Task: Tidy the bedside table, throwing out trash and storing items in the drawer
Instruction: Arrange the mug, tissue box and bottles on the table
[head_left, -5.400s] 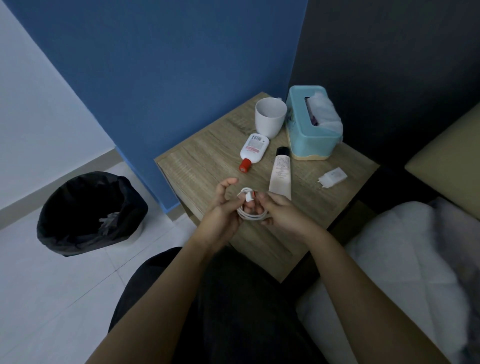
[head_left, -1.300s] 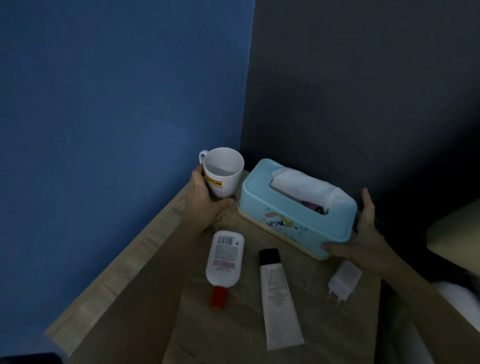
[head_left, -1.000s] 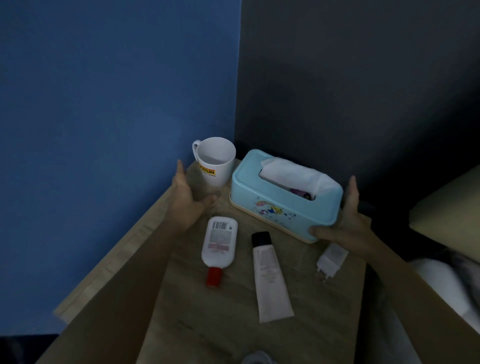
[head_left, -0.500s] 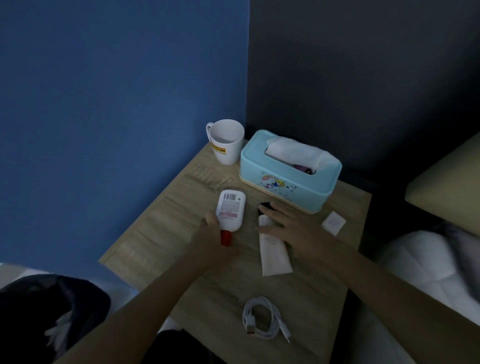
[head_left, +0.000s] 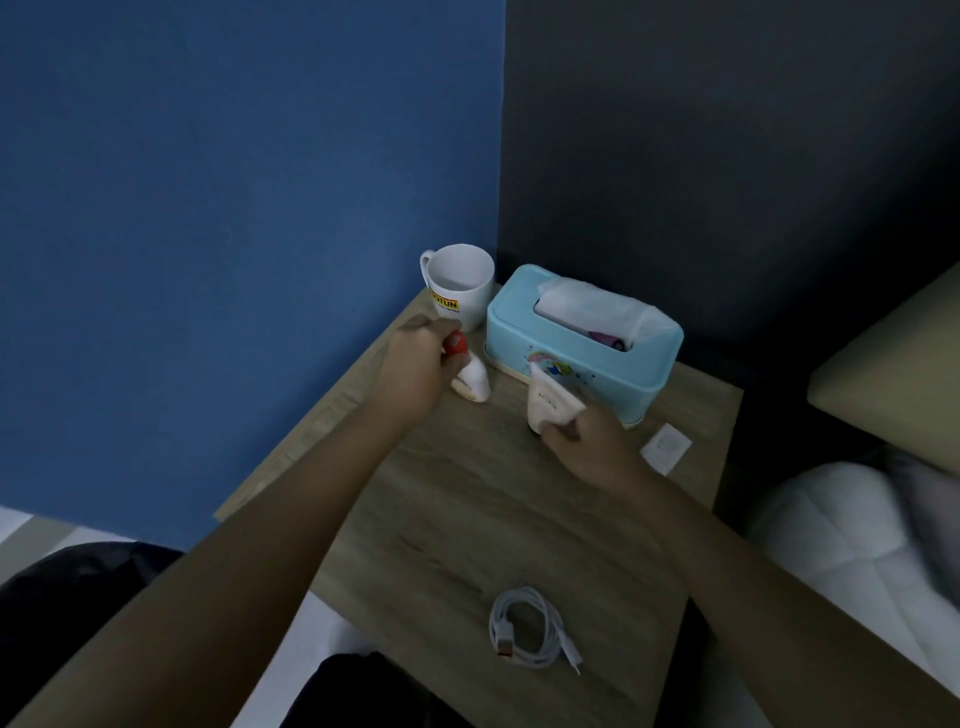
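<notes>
Left hand (head_left: 415, 364) fingers clamped on red-capped bottle (head_left: 470, 376), right hand (head_left: 587, 441) fingers on tube (head_left: 548, 402).

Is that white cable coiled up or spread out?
Coiled. The white cable lies in a neat loop on the bedside table, untouched.

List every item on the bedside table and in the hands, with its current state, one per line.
left hand: closed around the red-capped bottle
red-capped bottle: lifted, cap end up
right hand: gripping the cream tube
cream tube: held, flat end raised
mug: upright, looks empty
tissue box: lid on, tissue sticking out
charging cable: coiled, lying flat
charger plug: lying flat, unplugged
</notes>
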